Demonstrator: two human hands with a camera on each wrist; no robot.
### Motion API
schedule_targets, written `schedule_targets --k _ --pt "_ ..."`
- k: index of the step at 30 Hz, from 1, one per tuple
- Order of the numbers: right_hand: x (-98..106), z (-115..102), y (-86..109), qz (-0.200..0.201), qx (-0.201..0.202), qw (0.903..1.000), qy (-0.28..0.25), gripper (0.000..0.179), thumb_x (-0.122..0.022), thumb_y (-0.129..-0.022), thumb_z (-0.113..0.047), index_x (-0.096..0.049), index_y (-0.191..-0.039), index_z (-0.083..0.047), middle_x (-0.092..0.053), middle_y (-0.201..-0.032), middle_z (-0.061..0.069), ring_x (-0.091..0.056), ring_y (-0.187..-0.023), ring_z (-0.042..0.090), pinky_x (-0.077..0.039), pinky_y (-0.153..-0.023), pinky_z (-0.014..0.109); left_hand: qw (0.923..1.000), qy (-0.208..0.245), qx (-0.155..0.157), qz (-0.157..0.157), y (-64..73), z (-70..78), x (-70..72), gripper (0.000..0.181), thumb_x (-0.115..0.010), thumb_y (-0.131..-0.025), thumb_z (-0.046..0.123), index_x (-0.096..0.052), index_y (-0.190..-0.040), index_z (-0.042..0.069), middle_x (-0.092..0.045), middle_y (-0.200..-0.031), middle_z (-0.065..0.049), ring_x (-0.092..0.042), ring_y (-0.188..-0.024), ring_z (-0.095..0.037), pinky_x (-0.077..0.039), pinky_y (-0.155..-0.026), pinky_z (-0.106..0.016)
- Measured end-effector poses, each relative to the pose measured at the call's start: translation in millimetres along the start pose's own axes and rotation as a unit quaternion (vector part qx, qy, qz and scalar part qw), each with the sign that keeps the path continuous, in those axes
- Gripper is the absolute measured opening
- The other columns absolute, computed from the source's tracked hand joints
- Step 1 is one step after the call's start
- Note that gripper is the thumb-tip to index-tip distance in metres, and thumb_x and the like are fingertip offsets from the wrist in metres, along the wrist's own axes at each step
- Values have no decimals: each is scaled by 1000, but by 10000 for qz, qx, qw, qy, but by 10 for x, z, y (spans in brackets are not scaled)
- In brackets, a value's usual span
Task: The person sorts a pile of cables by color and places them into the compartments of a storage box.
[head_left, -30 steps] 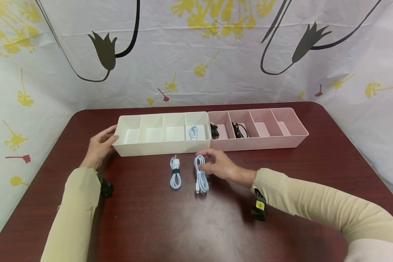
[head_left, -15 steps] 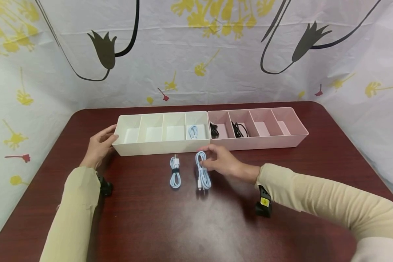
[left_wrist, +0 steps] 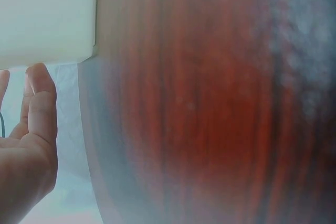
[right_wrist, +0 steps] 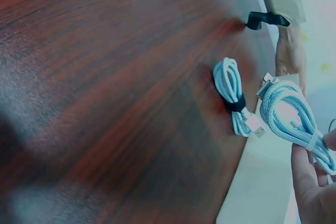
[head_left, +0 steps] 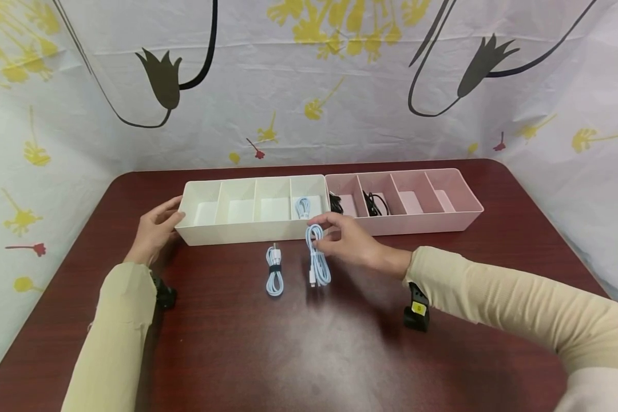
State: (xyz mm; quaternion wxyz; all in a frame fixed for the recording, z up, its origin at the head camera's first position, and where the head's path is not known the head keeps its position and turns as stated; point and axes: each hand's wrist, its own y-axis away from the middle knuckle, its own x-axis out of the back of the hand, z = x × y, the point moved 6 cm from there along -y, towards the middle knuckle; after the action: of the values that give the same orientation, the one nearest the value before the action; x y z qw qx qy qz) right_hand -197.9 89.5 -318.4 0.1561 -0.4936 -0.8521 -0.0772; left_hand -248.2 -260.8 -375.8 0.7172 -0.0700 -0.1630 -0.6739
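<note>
My right hand (head_left: 351, 243) pinches a coiled light-blue charging cable (head_left: 318, 257) near its upper end, just in front of the white box. In the right wrist view the cable (right_wrist: 291, 114) hangs from thumb and fingers, bound by a pale tie, with its plug end free. The left hand (head_left: 154, 229) rests against the left end of the white divided box (head_left: 247, 233); in the left wrist view its fingertips touch the box wall (left_wrist: 47, 19). A second light-blue cable (head_left: 275, 280), wrapped with a black strap, lies on the table left of the held one.
A pink divided box (head_left: 417, 224) stands end to end with the white one. Black cables (head_left: 375, 205) lie in its two left compartments. One light-blue cable (head_left: 302, 208) sits in the white box's rightmost compartment. Behind the table (head_left: 226, 343) hangs a patterned cloth (head_left: 195, 143).
The right hand has raised the cable and carried it a little away from me, toward the white box. The left hand and both boxes stay where they were.
</note>
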Motion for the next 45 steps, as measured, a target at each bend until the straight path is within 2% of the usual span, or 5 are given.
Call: schedule_targets --k 16,26,32,39,45 --pt "71 -163 -46 57 51 10000 -23 36 -57 -79 8 -48 -114 11 -50 -97 20 -60 -76 23 -49 -67 28 9999 -164 1 -16 7 -4 -3 53 -50 -88 38 -35 -137 24 -36 -131 -17 -46 -101 -15 -44 -70 -19" --pt "108 -255 -96 180 245 9995 57 35 -58 -79 8 -50 -113 11 -50 -97 22 -62 -77 26 -50 -66 30 9996 -281 22 -2 4 6 -6 53 -49 -89 39 -34 -138 24 -36 -132 -17 -44 -106 -20 -44 -74 -22" --pt "96 -308 -130 124 242 9995 182 37 -58 -80 6 -49 -115 9 -50 -100 20 -61 -78 25 -50 -67 32 9994 -335 8 -19 12 9 -1 54 -48 -88 40 -33 -138 25 -35 -133 -17 -43 -108 -21 -43 -81 -29" --pt "112 -349 -203 277 107 9987 423 37 -60 -79 5 -52 -115 4 -54 -99 16 -61 -82 23 -49 -59 30 9993 -361 -15 -15 6 -3 8 54 -48 -88 41 -33 -138 26 -35 -133 -17 -43 -108 -21 -43 -73 -20" --pt "112 -383 -264 314 282 9963 745 38 -60 -79 4 -51 -116 4 -56 -102 16 -61 -85 23 -48 -69 27 9994 -334 4 -5 3 -6 -1 54 -49 -88 41 -34 -138 26 -35 -132 -17 -44 -106 -20 -43 -72 -19"
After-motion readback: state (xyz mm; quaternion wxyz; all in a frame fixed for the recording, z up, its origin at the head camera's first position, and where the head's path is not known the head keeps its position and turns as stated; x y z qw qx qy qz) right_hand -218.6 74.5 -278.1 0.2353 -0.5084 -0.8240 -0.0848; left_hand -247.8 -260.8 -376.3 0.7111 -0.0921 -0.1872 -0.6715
